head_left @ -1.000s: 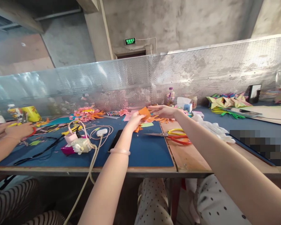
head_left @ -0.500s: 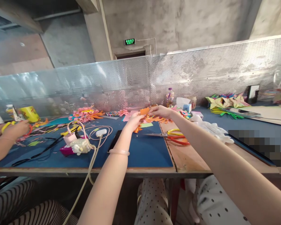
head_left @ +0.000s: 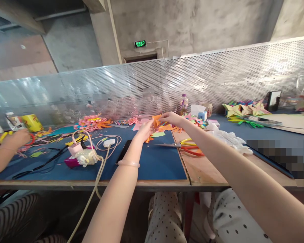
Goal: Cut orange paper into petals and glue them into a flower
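Observation:
A small piece of orange paper [head_left: 156,120] is held up between my hands over the far part of the table. My left hand [head_left: 145,130], with a pale bangle [head_left: 128,163] on its wrist, grips the paper from the left. From the right, the bent fingers of my right hand [head_left: 172,118] pinch its edge. Below lie orange paper cutouts [head_left: 148,139] and a light green paper slip [head_left: 158,134]. Scissors [head_left: 190,147] with yellow and orange handles rest near my right forearm, blades pointing left.
On the left are a power strip [head_left: 72,162] with chargers and cables, pink paper flowers [head_left: 92,122] and a co-worker's hand [head_left: 19,138] holding scissors. White plastic [head_left: 229,141], a bottle [head_left: 184,104] and folded paper stars [head_left: 245,110] stand or lie to the right.
The orange paper has changed from a flat shape to a tilted, folded-looking one. My right fingers have shifted slightly on its right side. The co-worker's hand has barely moved.

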Available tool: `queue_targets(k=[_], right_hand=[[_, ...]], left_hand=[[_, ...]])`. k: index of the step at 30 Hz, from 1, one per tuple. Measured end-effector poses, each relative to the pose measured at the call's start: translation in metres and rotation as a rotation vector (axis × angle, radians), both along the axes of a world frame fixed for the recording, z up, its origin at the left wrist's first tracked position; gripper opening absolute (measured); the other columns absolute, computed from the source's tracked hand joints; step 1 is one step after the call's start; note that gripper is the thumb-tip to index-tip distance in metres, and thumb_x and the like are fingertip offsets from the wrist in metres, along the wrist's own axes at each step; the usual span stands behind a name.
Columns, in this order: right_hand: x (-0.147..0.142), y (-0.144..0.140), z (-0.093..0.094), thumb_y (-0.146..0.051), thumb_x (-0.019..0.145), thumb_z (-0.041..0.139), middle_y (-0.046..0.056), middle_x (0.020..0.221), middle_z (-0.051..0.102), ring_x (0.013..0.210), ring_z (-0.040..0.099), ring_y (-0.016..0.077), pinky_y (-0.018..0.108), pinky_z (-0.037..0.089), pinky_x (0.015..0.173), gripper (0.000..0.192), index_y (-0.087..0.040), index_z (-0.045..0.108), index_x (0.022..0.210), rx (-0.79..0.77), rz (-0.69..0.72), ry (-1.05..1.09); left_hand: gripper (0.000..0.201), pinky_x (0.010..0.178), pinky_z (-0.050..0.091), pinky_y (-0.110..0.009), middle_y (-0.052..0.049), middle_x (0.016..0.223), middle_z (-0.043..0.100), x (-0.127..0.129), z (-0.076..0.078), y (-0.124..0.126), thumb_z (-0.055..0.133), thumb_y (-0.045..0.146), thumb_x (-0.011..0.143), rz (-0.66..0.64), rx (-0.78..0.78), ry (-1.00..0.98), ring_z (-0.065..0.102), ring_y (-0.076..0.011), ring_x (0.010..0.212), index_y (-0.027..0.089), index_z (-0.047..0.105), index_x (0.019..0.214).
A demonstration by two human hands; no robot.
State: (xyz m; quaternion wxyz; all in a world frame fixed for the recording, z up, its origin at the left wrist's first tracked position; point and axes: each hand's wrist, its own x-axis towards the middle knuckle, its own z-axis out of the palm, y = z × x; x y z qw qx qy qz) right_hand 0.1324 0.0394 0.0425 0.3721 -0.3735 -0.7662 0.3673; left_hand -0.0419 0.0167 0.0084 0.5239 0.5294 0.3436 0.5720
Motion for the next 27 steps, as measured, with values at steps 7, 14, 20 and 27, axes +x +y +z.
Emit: queue_targets(k=[7,14,20,27], right_hand=[[-0.006,0.009,-0.003,-0.028,0.076,0.069,0.007,0.079,0.071,0.070,0.065,0.0140,0.022,0.050,0.062,0.014,-0.015,0.068,0.074,0.026,-0.034,0.016],[-0.012,0.020,-0.011,-0.021,0.075,0.070,0.005,0.082,0.068,0.066,0.064,0.0127,0.022,0.052,0.059,0.037,-0.018,0.060,0.110,0.088,-0.009,0.135],[-0.018,0.017,-0.012,-0.025,0.074,0.071,0.005,0.086,0.068,0.072,0.064,0.0144,0.022,0.052,0.058,0.053,-0.019,0.052,0.124,0.045,-0.014,0.180],[-0.016,0.018,-0.017,-0.041,0.068,0.076,0.007,0.087,0.070,0.074,0.062,0.0127,0.018,0.048,0.058,0.030,-0.017,0.069,0.084,-0.034,0.005,0.146]], left_hand=[[0.034,0.068,0.043,-0.024,-0.010,0.100,0.068,0.000,-0.001,-0.004,0.076,0.024,0.065,-0.078,0.050,0.059,0.062,-0.0136,0.082,0.014,0.068,0.097],[0.031,0.068,0.044,-0.025,-0.010,0.096,0.070,-0.001,-0.001,-0.002,0.074,0.019,0.064,-0.033,0.104,0.069,0.061,-0.0132,0.076,0.014,0.071,0.095],[0.030,0.081,0.046,-0.029,-0.011,0.101,0.070,-0.004,-0.005,0.004,0.073,0.022,0.066,-0.050,0.156,0.051,0.064,-0.0174,0.089,0.014,0.070,0.095],[0.032,0.082,0.048,-0.032,-0.011,0.096,0.071,-0.002,-0.005,0.004,0.076,0.023,0.065,0.054,0.171,0.117,0.066,-0.0186,0.086,0.013,0.069,0.095]])
